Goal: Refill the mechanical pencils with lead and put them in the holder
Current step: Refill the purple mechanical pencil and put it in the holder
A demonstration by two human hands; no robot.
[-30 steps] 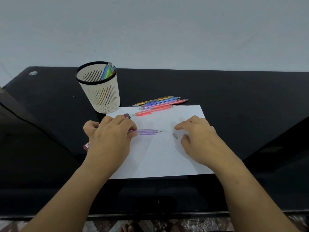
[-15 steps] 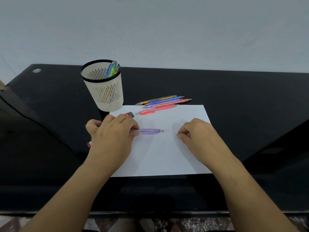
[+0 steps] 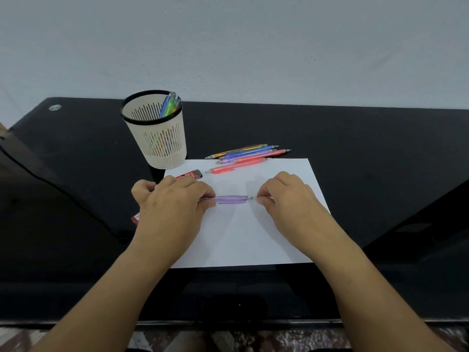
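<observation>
A purple mechanical pencil [image 3: 230,199] lies level over the white paper [image 3: 243,232], its open end pointing right. My left hand [image 3: 172,207] grips its left part. My right hand [image 3: 286,199] pinches a small grey cap or piece right at that open end; the piece is mostly hidden by my fingertips. Several more mechanical pencils [image 3: 248,154] lie in a bunch at the paper's far edge. The cream mesh holder [image 3: 158,138] stands at the back left with a few pencils inside. A red lead case [image 3: 190,174] lies just beyond my left hand.
Everything sits on a glossy black table [image 3: 355,138] against a pale wall. Another red packet [image 3: 135,217] peeks out under my left wrist. A dark cable [image 3: 50,184] runs across the table's left side.
My right hand picked the small grey piece off the paper and brought it left to the pencil's end. My left hand kept its hold on the purple pencil.
</observation>
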